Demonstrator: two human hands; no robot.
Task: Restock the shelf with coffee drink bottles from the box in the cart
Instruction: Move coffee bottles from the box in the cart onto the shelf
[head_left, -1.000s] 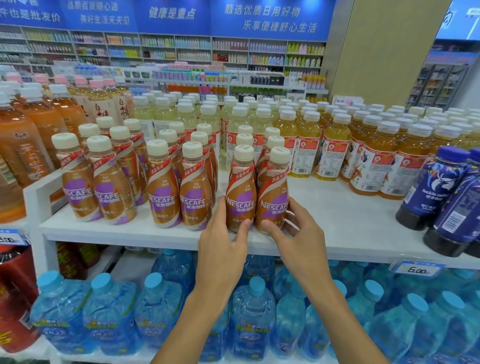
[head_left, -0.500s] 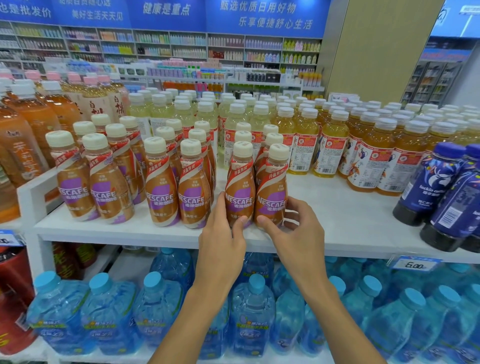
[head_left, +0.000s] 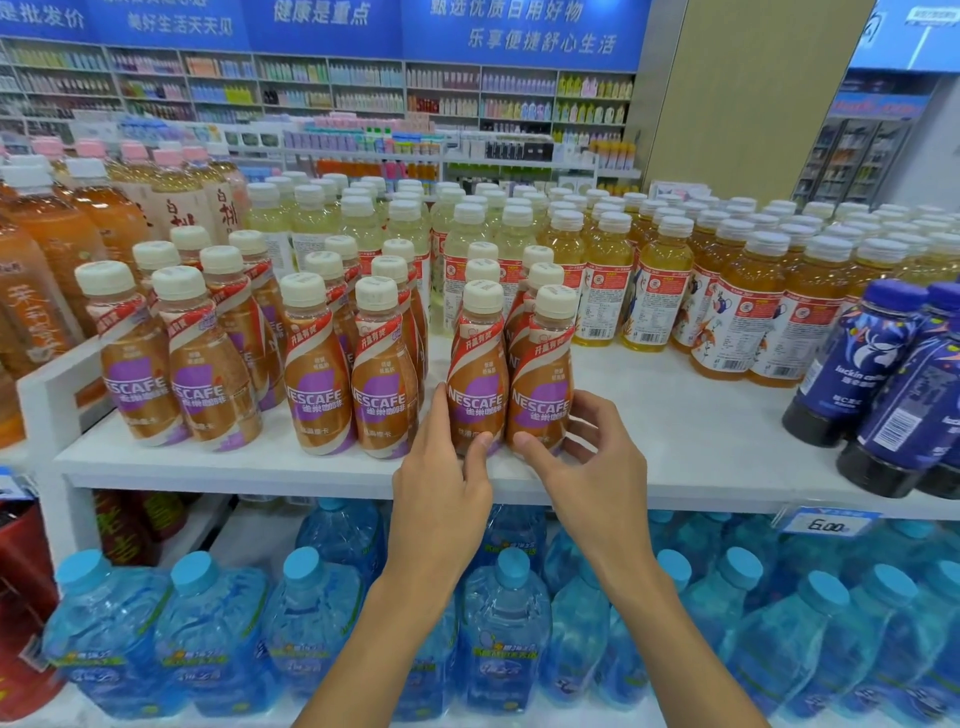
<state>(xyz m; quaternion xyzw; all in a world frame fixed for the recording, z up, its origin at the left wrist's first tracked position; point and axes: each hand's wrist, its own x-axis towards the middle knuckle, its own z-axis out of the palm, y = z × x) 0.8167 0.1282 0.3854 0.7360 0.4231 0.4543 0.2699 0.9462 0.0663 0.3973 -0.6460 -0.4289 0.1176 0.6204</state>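
Rows of brown Nescafe coffee bottles with cream caps stand on the white shelf (head_left: 675, 452). At the front of the rightmost rows two bottles stand side by side, upright on the shelf. My left hand (head_left: 441, 488) grips the base of the left bottle (head_left: 478, 374), thumb on its front and fingers along its left side. My right hand (head_left: 587, 467) holds the base of the right bottle (head_left: 543, 384), thumb in front and fingers curled round its right side. The box and the cart are out of view.
Yellow tea bottles (head_left: 660, 291) fill the shelf behind and to the right. Dark blue coffee bottles (head_left: 883, 384) stand at the far right. Orange drinks (head_left: 47, 270) sit left behind a white divider. Large blue water jugs (head_left: 509, 623) fill the shelf below.
Both hands stay at the bases of the same two front bottles. The bottles remain upright on the shelf; only the view has shifted slightly.
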